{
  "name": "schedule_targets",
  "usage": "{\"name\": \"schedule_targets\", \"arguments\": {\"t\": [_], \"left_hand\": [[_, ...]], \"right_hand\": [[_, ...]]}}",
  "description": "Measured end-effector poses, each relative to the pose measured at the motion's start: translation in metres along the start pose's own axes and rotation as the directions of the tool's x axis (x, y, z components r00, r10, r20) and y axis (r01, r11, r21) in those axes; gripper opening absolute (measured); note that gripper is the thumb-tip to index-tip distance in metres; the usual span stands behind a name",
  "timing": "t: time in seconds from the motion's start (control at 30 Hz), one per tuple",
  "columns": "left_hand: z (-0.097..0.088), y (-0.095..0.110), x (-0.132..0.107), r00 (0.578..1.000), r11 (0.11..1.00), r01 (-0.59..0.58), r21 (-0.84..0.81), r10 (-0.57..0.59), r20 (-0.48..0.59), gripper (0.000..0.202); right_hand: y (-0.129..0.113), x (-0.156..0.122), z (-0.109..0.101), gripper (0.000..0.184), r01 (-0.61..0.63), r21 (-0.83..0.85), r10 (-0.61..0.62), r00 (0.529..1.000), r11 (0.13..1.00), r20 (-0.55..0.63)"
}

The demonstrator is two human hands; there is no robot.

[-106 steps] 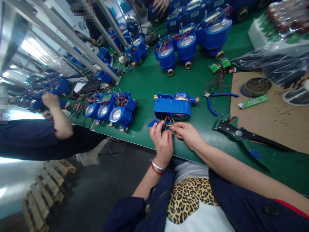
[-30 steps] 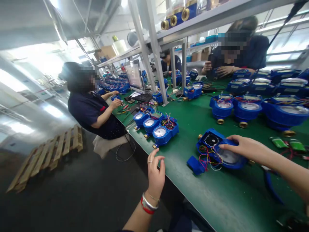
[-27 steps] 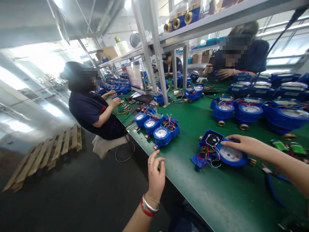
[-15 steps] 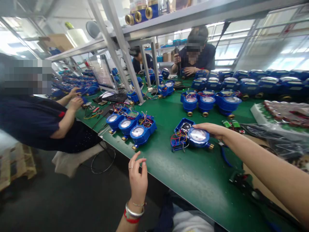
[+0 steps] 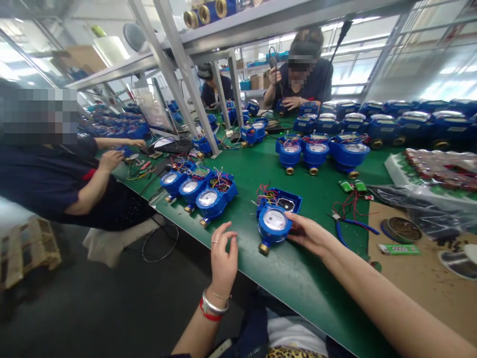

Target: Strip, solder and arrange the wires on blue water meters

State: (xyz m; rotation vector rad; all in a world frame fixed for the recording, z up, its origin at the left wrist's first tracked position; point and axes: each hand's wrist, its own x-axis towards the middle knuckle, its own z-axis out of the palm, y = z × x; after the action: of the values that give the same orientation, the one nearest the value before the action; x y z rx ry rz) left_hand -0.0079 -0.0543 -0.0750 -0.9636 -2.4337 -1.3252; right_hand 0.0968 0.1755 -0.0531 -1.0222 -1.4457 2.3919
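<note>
My right hand (image 5: 305, 233) grips the right side of a blue water meter (image 5: 275, 221) on the green bench. That meter's housing is uncovered, with coloured wires showing at its back and a brass pipe end pointing toward me. Over the bench's front edge hovers my left hand (image 5: 224, 253), its fingers loosely bent and apart, holding nothing. A row of three similar water meters (image 5: 208, 199) stands just beyond it, wires exposed. Farther back, three more uncovered meters (image 5: 316, 149) stand side by side.
Cutting pliers (image 5: 346, 228), green batteries with red wires (image 5: 352, 186) and a solder spool (image 5: 460, 261) lie at right, near cardboard (image 5: 406, 278). A battery pack (image 5: 439, 174) sits behind. Co-workers work at left (image 5: 55, 174) and across the bench (image 5: 305, 74). A metal post (image 5: 186, 79) supports the shelf.
My right hand has turned the water meter and brought it nearer and to the left; its brass end now points toward me. My left hand has shifted slightly right.
</note>
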Motion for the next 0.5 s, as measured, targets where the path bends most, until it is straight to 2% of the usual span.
{"name": "schedule_targets", "arguments": {"t": [0.13,0.23,0.37,0.5], "left_hand": [[-0.007,0.002,-0.001,0.999,1.0,0.0,0.012,0.001,-0.042,0.014],[-0.021,-0.006,0.002,0.996,0.998,0.004,0.055,0.001,-0.092,0.013],[-0.051,-0.033,0.019,0.981,0.989,0.031,0.146,-0.002,-0.196,0.014],[-0.081,-0.071,0.04,0.942,0.972,0.096,0.215,-0.019,-0.336,0.015]], "right_hand": [[0.016,0.014,0.032,0.034,0.076,0.075,-0.072,0.996,0.994,-0.052],[0.022,0.027,0.053,0.039,0.125,0.103,-0.119,0.991,0.987,-0.062],[0.023,0.043,0.073,0.045,0.15,0.096,-0.146,0.988,0.984,-0.042],[0.025,0.054,0.082,0.048,0.169,0.047,-0.169,0.986,0.985,0.002]]}}
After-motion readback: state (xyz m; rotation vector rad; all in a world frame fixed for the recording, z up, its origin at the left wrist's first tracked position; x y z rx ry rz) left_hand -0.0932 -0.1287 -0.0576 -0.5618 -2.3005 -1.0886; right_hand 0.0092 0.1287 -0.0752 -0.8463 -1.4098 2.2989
